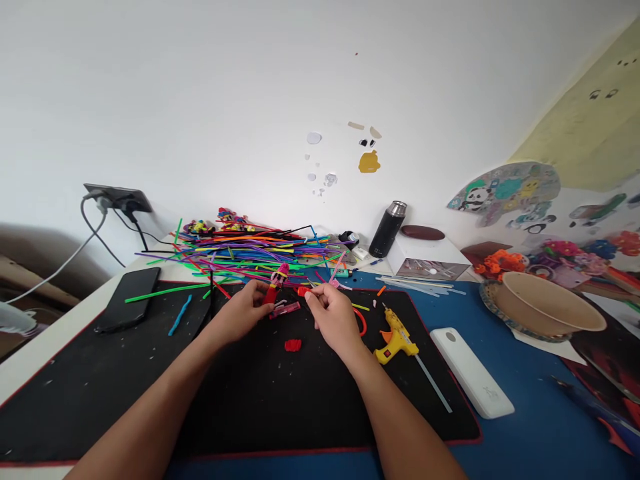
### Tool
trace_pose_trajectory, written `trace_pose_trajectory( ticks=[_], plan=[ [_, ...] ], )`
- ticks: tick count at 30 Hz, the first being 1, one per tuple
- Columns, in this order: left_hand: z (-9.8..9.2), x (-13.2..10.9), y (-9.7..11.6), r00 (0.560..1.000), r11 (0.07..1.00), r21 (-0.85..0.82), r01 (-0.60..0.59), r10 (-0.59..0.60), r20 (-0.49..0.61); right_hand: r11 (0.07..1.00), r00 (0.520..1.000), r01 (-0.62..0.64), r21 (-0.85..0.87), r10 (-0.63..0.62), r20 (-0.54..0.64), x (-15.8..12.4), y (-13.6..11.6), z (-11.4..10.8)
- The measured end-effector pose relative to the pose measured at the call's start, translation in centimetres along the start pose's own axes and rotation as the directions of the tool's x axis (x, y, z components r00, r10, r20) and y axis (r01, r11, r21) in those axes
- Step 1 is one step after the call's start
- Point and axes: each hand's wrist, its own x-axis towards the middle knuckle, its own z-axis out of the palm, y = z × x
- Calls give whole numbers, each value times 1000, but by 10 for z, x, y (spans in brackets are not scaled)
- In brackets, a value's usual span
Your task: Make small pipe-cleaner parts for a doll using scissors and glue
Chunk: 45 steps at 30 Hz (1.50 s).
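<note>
My left hand [249, 308] is closed around a small pipe-cleaner doll [271, 293] with a pink top and a red lower body, held upright above the black mat [240, 400]. Just to its right, my right hand [334, 312] pinches a small red fuzzy piece [303, 291] between thumb and fingers. The two held things are close but apart. Below them on the mat lies a second red fuzzy piece [293, 345]. A pinkish flat item [285, 311] rests between the hands. Partly hidden behind my right hand is a red loop [362, 323].
A yellow glue gun [397, 339] and white power bank [471, 372] lie on the right. Colourful pipe cleaners [260, 250] are heaped along the wall, near a black thermos [387, 230]. A phone [129, 300] is at left, a beige bowl [550, 303] at far right.
</note>
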Motion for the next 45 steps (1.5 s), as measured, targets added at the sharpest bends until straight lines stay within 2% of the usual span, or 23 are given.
trace_pose_trajectory(
  ticks=[3,7,10,15,21,28,36,40,45],
  plan=[
    [-4,1,1,999,986,168,8,0,-52,1000,1000,-7,10,7,14,0,0,1],
    [-9,3,3,998,969,247,14,1,-60,1000,999,-18,11,18,40,-1,0,2],
    [-12,5,4,999,978,206,31,-23,-43,1000,998,-24,5,23,55,-2,0,3],
    [-19,0,12,997,997,19,70,-70,11,1000,997,-31,-5,31,69,-1,2,5],
    [-29,-5,7,996,995,39,94,-94,-8,1000,997,-21,17,20,76,0,1,3],
    [-34,-4,-13,995,972,214,98,-97,-17,998,998,-8,57,4,70,1,0,1],
    [-33,-8,-5,999,839,543,36,-16,-42,1000,995,2,11,-3,100,0,0,2],
    [-34,-9,-5,997,791,607,77,-80,-22,999,992,-1,-33,5,127,-3,-5,2],
    [-36,-8,-11,998,752,657,56,-60,-17,998,991,4,-68,5,137,-5,-8,3]
  ],
)
